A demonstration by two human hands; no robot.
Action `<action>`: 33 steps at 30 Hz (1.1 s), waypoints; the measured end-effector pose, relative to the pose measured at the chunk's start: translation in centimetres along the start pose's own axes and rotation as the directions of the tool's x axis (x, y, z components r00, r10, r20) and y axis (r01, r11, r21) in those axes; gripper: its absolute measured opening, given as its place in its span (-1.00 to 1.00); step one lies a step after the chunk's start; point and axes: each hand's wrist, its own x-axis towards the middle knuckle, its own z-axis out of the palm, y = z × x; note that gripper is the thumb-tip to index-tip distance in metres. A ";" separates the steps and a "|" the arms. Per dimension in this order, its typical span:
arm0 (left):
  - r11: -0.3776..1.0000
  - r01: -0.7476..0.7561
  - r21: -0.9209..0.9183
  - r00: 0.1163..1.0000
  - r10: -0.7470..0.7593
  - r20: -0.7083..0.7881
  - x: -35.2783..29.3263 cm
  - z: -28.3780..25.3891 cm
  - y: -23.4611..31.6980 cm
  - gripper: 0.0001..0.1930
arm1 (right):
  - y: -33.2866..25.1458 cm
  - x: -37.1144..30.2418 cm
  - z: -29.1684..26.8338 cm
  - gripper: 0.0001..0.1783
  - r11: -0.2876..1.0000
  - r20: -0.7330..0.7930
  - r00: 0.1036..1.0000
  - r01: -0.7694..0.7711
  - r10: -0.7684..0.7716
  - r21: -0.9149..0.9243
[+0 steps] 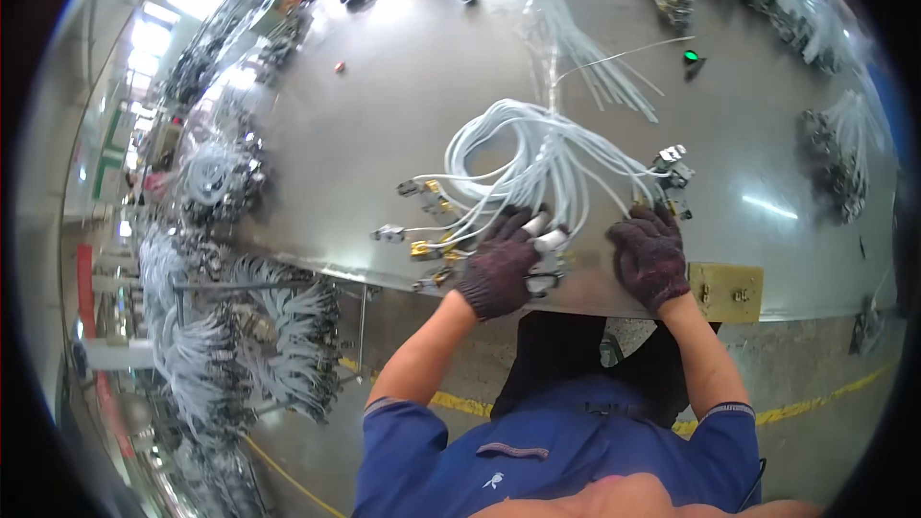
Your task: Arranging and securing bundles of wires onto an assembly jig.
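A looped bundle of white cables (518, 125) lies on the metal table, its strands fanning toward me and ending in small metal connectors. My left hand (501, 267), in a dark purple knit glove, is curled over the near strands of the bundle. White wraps or sleeves (549, 238) show at its fingers; which of the two I cannot tell. My right hand (652, 257), gloved alike, rests bent-fingered at the right-hand cable ends, close below several connectors (673, 165). What its fingertips hold is hidden. More connectors (422, 188) spread left of my left hand.
A tan block with metal fittings (727, 293) sits at the table's near edge, right of my right hand. Farther off lie loose white cables (595, 62) and a small green-lit device (692, 58). Cable bundles (288, 336) hang on a rack at the left.
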 end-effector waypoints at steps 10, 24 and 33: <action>0.998 0.054 0.015 0.981 -0.051 -0.187 -1.7 -1.7 -0.9 -0.34 | -0.8 -0.6 -2.8 -0.54 0.948 -0.061 0.998 0.028 -0.009 0.316; 0.962 0.166 0.216 0.952 -0.099 -0.289 -0.5 1.4 1.0 -0.40 | -0.1 -0.1 2.8 -0.30 0.985 -0.220 0.969 -0.140 0.114 -0.105; 0.973 0.231 0.031 0.928 -0.210 -0.308 -0.7 2.2 3.6 -0.24 | -0.3 -0.4 2.7 -0.34 0.992 -0.309 0.945 -0.080 0.105 0.095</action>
